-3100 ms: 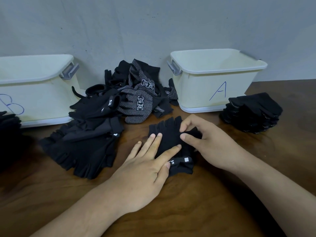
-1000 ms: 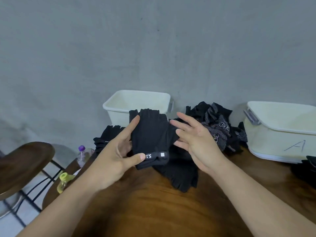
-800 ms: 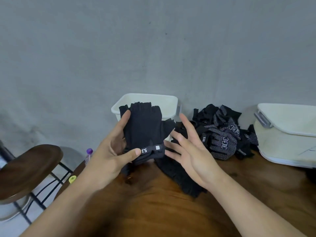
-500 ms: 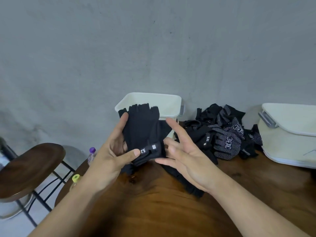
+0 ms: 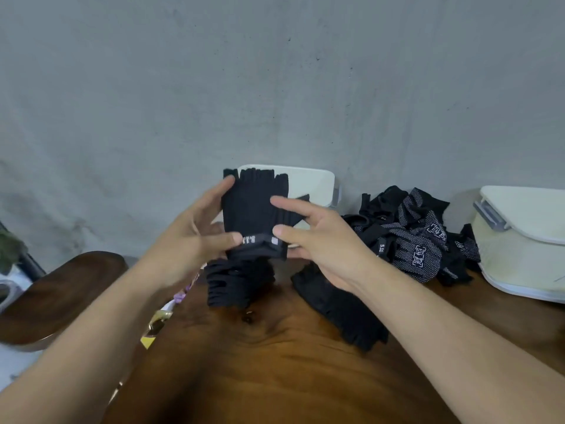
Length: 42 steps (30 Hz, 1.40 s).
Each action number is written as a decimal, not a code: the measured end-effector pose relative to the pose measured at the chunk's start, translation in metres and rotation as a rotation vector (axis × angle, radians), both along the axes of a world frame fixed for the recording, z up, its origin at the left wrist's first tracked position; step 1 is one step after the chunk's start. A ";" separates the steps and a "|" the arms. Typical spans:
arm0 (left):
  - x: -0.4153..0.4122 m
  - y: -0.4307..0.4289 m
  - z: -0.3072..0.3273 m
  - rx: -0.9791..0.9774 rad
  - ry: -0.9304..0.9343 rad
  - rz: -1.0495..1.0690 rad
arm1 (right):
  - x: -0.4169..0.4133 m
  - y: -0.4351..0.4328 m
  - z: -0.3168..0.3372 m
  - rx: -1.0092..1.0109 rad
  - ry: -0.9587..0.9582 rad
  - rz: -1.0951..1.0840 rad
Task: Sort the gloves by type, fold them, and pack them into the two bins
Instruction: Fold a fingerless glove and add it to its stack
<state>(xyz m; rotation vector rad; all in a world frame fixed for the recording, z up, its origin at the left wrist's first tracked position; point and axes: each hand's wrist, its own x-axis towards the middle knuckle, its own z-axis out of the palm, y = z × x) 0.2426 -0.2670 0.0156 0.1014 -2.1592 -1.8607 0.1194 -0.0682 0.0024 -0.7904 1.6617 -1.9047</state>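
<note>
A folded black fingerless glove [image 5: 250, 209] with a white-lettered cuff is held up above the table in front of the left white bin [image 5: 318, 182]. My left hand [image 5: 189, 237] grips its left side, thumb on the cuff. My right hand [image 5: 321, 240] pinches its right side between thumb and fingers. Below it a stack of folded black gloves [image 5: 238, 283] lies on the table. Another flat pile of black fingerless gloves [image 5: 339, 310] lies under my right wrist. A heap of unsorted gloves [image 5: 412, 237], some dotted with white logos, lies between the bins. The right white bin [image 5: 526, 240] stands at the right edge.
The wooden table [image 5: 275, 362] ends at the left near my left forearm. A round wooden stool [image 5: 55, 295] stands to the left, lower down. Bottles with a purple cap [image 5: 179, 296] and a yellow one [image 5: 154, 325] show beside the table edge. A grey wall is behind.
I lifted the folded glove off the table with my left hand and carried it left toward the left bin. My right hand has now closed onto its right side.
</note>
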 end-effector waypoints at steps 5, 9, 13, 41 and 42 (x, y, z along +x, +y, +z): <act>-0.021 -0.034 0.017 0.042 -0.068 0.108 | -0.018 -0.043 0.011 0.015 -0.141 0.001; -0.030 -0.049 -0.004 0.048 -0.233 0.164 | -0.020 -0.062 -0.010 0.119 -0.214 0.002; -0.034 -0.057 -0.024 0.036 -0.374 0.169 | -0.018 -0.073 -0.033 0.209 -0.276 -0.011; -0.039 -0.048 -0.048 -0.487 -0.244 0.481 | -0.028 -0.070 -0.048 0.460 0.098 -0.177; -0.037 -0.042 -0.046 -0.544 -0.195 0.487 | -0.029 -0.063 -0.048 0.457 0.093 -0.184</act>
